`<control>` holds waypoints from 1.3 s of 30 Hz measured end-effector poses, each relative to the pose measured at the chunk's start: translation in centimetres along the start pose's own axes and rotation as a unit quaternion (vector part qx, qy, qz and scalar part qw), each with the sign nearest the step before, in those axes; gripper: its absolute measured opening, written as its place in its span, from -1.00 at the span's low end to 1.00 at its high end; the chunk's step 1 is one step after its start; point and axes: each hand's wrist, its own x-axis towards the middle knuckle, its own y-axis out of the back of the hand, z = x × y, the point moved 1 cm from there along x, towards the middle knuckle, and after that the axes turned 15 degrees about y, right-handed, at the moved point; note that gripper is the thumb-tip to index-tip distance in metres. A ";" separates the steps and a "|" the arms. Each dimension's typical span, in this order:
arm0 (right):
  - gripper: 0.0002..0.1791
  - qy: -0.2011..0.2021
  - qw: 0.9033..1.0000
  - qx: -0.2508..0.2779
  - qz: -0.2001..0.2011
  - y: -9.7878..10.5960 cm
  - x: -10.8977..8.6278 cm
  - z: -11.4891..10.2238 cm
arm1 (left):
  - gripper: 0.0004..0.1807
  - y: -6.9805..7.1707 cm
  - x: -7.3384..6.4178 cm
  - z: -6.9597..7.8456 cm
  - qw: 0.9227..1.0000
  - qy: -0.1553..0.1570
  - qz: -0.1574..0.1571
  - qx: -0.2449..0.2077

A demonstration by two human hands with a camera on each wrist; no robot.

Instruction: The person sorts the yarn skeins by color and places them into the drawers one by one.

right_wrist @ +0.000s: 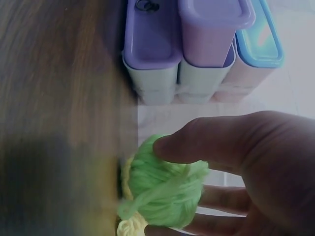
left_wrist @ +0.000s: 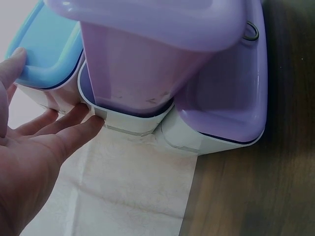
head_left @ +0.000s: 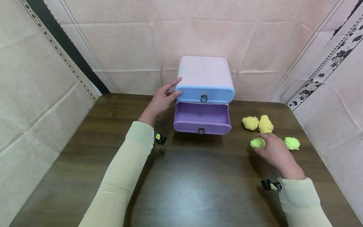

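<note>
The green yarn ball [head_left: 257, 143] is at the right part of the table [head_left: 184, 189], nearer the right edge than the left, and the right hand [head_left: 274, 152] grips it, thumb on one side and fingers on the other. Another green ball [head_left: 292, 143] lies closer to that edge, and two yellow balls [head_left: 258, 123] sit together toward the far right corner. The left hand [head_left: 163, 99], fingers extended and spread, touches the side of the drawer unit [head_left: 205, 74] by the far edge, its thumb at the blue drawer [head_left: 190, 94]; below, a purple drawer [head_left: 202, 127] is pulled out. The wound yarn should be light and soft, giving under the fingers, with little to break and enough fuzz not to slip. A loose strand crosses its side in the right wrist view, so it is probably best held lightly around its widest part, with the strand pinned, since tugging it could unwind the ball.
</note>
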 end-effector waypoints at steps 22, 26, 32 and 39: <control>-0.53 0.095 0.987 0.015 0.132 0.7 2.4 -3.3 | -0.46 0.0 -0.2 -0.1 1.000 0.007 0.003 0.000; -0.52 0.102 0.983 0.021 0.151 0.9 2.9 -4.0 | -0.46 -0.1 -0.1 -0.1 1.000 0.005 0.004 -0.002; -0.53 0.115 0.977 0.023 0.177 1.1 3.7 -4.8 | -0.46 -0.1 -0.1 -0.1 1.000 0.004 0.005 -0.002; -0.53 0.124 0.970 0.024 0.207 1.2 4.6 -5.6 | -0.46 -0.1 -0.3 0.1 1.000 0.006 0.002 -0.001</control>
